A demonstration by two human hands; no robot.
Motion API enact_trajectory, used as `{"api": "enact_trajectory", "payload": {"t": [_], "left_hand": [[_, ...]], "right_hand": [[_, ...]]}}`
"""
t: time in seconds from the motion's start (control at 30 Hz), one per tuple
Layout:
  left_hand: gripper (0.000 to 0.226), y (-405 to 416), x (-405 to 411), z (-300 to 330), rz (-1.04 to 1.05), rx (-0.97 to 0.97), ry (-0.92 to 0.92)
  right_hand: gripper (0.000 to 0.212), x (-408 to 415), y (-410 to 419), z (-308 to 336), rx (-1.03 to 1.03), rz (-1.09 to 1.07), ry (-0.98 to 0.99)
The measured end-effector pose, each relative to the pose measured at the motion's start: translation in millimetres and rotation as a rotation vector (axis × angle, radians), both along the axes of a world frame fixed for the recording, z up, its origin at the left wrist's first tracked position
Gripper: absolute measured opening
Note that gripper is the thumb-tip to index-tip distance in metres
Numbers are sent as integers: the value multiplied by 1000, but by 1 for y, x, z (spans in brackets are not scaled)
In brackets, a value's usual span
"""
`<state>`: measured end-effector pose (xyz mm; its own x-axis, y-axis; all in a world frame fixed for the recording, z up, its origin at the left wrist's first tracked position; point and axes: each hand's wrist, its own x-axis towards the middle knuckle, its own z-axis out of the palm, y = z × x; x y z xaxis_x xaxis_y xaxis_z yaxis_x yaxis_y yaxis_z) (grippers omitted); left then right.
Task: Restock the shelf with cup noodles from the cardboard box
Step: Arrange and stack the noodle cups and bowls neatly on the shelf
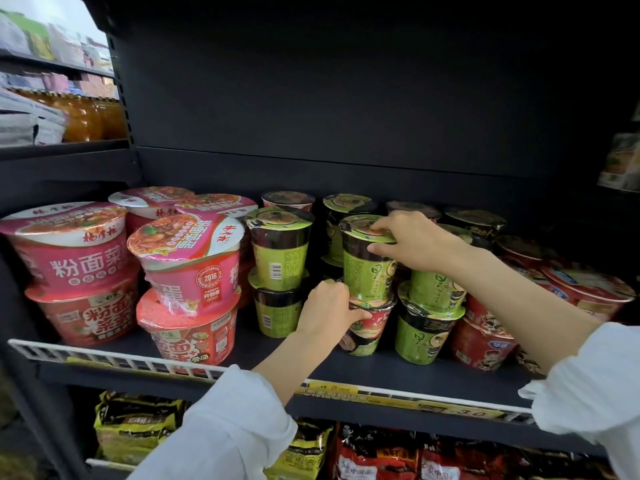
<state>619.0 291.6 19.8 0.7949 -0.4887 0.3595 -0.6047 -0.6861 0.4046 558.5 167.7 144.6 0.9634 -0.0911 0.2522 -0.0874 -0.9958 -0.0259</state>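
A green cup noodle (367, 271) stands stacked on a red-and-black cup noodle (365, 332) in the middle of the dark shelf (311, 365). My right hand (412, 242) grips the green cup at its lid, fingers over the top and thumb on the side. My left hand (329, 306) holds the rim of the lower red cup, thumb across its lid edge. Two stacked green cups (280, 268) stand just to the left, more green cups (427, 320) to the right. The cardboard box is out of view.
Pink and red noodle bowls (183, 271) are stacked at the shelf's left. Red cups (485, 341) and bowls fill the right. A white wire rail (138, 358) with price tags runs along the shelf's front edge. Packet noodles (138, 427) lie on the shelf below.
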Motion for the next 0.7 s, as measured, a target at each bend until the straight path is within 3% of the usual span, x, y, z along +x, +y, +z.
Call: {"api": "enact_trajectory", "payload": {"t": [0.1,0.27,0.37,0.43,0.6,0.7], "left_hand": [[51,7,8,4,-75,-44,82],[88,20,36,6,-207,-88,415],[84,15,34,6,-340,-170,619],[79,11,29,1,-351,-234,610],[85,-3,13,-16,-156,-269,332],[92,1,23,-9,-206,-227,459]], "right_hand": [[49,-3,3,-1,-53,-32,-31],[47,-4,5,2,-150,-50,9],[45,-3,5,5,-148,-36,68],[48,-4,4,8,-135,-30,85],[49,-5,6,10,-104,-3,68],[49,-6,8,10,-128,0,74]]}}
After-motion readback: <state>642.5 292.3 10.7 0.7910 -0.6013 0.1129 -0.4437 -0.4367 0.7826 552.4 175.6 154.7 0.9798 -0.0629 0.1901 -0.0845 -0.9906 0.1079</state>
